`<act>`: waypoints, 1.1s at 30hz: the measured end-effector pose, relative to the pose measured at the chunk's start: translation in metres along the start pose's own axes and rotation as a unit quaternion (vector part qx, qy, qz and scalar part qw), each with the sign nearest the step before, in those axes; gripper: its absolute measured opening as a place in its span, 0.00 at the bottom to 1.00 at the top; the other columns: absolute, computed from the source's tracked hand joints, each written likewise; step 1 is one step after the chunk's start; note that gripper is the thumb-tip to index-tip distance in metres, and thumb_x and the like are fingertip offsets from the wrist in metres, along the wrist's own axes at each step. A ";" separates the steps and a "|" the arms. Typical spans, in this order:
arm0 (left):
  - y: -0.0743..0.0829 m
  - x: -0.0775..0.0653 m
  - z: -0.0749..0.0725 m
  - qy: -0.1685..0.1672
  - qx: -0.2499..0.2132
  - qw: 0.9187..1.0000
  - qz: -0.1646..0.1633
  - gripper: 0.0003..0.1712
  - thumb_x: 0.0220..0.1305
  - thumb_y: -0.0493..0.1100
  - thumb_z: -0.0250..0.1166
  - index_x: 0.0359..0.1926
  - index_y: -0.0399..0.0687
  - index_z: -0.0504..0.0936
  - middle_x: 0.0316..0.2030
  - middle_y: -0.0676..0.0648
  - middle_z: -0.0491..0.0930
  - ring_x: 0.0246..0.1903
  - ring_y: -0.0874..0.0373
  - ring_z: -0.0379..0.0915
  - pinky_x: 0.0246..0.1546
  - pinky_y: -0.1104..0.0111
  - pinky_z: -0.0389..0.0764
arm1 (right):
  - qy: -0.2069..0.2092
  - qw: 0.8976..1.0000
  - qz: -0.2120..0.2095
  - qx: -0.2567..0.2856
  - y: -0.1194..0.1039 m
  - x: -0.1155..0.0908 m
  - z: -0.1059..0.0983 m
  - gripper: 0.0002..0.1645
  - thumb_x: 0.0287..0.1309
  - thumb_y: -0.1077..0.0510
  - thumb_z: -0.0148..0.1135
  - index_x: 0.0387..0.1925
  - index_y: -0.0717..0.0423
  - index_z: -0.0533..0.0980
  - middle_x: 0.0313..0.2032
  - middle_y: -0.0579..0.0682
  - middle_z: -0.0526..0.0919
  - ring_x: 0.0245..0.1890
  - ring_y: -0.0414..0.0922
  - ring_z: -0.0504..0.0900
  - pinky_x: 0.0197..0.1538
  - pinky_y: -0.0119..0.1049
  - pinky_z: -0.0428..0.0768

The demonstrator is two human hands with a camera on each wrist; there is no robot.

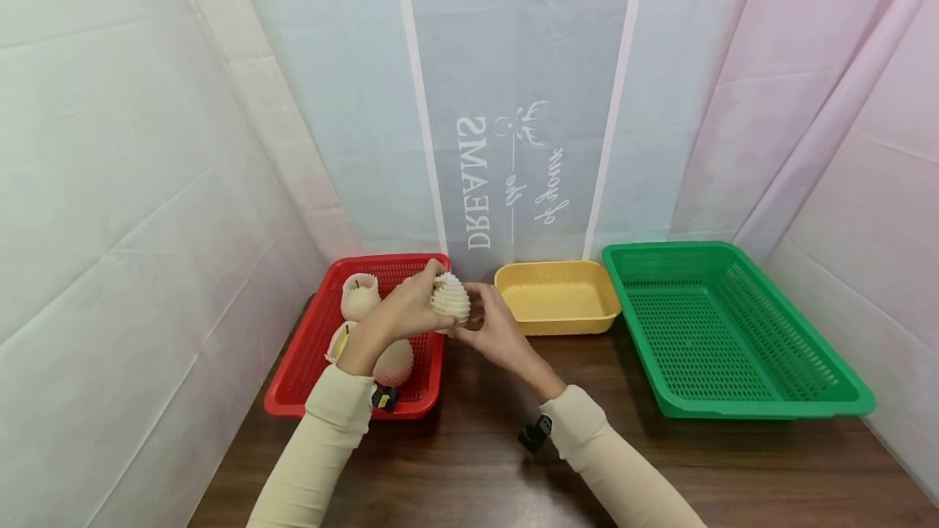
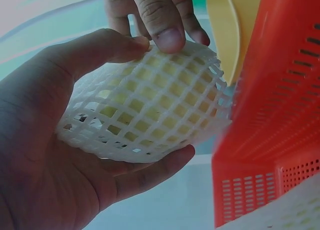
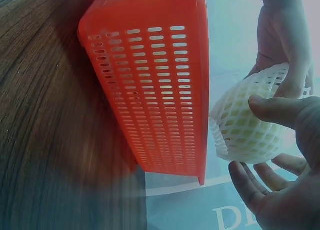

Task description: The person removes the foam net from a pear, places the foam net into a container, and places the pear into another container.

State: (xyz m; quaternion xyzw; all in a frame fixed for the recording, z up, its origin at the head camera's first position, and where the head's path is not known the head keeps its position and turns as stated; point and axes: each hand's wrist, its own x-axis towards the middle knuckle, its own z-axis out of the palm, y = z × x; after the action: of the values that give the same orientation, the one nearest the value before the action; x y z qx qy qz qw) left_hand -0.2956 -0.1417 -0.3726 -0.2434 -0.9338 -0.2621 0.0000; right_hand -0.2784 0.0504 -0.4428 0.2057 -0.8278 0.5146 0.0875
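Observation:
A pale yellow pear (image 1: pixel 450 300) in a white foam net is held up between both hands, above the right edge of the red basket (image 1: pixel 282 407). My left hand (image 1: pixel 403 308) grips it, thumb on one side and fingers on the other, as the left wrist view shows. From the other end my right hand (image 1: pixel 500 335) holds the netted pear (image 3: pixel 255 125), its thumb over the net and fingertips below. Several more netted fruits lie in the red basket, such as one with a dark stem (image 1: pixel 360 298); my left forearm partly covers others.
A shallow yellow tray (image 1: pixel 557 327) stands behind my right hand, against the curtain. Farther right is a large green basket (image 1: pixel 763 409) with nothing in it. All stand on a dark wooden table (image 1: pixel 484 463), with pale cloth walls around.

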 end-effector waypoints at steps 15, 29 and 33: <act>0.005 -0.002 0.007 0.012 -0.050 0.998 -0.031 0.50 0.55 0.50 0.79 0.71 0.50 0.59 0.46 0.42 0.82 0.40 0.50 0.80 0.45 0.58 0.84 | 0.012 1.000 -0.006 0.014 0.006 -0.007 -0.006 0.44 0.56 0.65 0.79 0.71 0.60 0.68 0.59 0.58 0.76 0.54 0.52 0.82 0.53 0.50 0.87; 0.008 -0.005 0.015 0.035 -0.076 0.996 0.013 0.42 0.54 0.50 0.83 0.60 0.46 0.64 0.45 0.42 0.83 0.41 0.52 0.81 0.48 0.57 0.84 | 0.021 0.999 -0.006 0.028 0.011 -0.012 -0.015 0.42 0.56 0.66 0.78 0.71 0.60 0.69 0.57 0.59 0.79 0.49 0.52 0.83 0.52 0.55 0.87; 0.009 -0.006 0.018 0.043 -0.076 0.996 0.017 0.41 0.55 0.50 0.82 0.60 0.46 0.65 0.44 0.43 0.83 0.40 0.53 0.81 0.46 0.58 0.83 | 0.024 0.999 -0.001 0.029 0.012 -0.015 -0.017 0.42 0.57 0.64 0.78 0.70 0.60 0.70 0.56 0.60 0.79 0.49 0.55 0.83 0.52 0.58 0.86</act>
State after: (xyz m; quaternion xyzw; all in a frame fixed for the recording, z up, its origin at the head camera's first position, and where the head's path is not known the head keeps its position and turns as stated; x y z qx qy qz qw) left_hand -0.2841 -0.1294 -0.3846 -0.2475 -0.9059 -0.3427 0.0259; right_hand -0.2713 0.0741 -0.4506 0.1967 -0.8097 0.5434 0.1021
